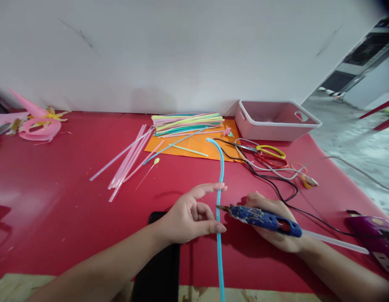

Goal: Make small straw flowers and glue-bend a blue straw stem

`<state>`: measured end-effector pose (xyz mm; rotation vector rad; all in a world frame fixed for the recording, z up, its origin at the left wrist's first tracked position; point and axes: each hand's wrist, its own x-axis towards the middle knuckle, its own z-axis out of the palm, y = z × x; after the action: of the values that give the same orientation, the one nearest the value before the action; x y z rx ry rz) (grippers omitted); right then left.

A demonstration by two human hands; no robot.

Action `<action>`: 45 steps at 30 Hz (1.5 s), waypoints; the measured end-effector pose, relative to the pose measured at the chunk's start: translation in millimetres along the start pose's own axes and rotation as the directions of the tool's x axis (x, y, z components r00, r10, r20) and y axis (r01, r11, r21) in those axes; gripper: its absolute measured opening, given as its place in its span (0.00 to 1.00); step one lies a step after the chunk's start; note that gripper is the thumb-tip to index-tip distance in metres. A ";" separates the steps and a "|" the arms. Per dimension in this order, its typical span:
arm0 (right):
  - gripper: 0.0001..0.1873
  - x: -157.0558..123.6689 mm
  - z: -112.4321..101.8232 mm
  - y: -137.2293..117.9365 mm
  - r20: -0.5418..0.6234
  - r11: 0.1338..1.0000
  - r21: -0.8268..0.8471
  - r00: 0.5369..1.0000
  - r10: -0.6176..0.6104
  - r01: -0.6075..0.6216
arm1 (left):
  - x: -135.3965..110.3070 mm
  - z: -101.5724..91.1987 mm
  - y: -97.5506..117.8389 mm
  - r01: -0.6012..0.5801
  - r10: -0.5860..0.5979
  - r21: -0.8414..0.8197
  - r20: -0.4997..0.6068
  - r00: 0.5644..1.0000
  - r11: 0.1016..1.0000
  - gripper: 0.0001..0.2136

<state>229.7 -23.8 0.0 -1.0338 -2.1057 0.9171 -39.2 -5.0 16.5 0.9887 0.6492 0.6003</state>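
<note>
My left hand (191,216) pinches a long light-blue straw (220,176) between index finger and thumb, holding it upright over the red table (56,201). My right hand (273,222) grips a blue glue gun (263,218), and its metal nozzle touches the straw just below my left index finger. A clear glue stick (335,242) sticks out of the gun's back. A black cord (276,188) runs from near the gun across the table.
A stack of coloured straws (186,123) lies on orange paper (194,144), pink straws (128,159) to its left. Yellow-handled scissors (263,150), a white basket (276,119), a purple glue gun (373,237), a black phone (156,268) and pink crafted pieces (37,121) surround them.
</note>
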 end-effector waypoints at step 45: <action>0.08 -4.5 -0.2 7.6 -0.092 1.000 -0.024 0.996 0.005 -0.007 | -0.3 -7.5 4.7 -0.004 0.006 -0.021 0.094 0.996 1.000 0.37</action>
<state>235.3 -24.1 -6.9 -1.0754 -2.0431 0.8325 -45.7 1.0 17.8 0.9940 0.5558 0.5604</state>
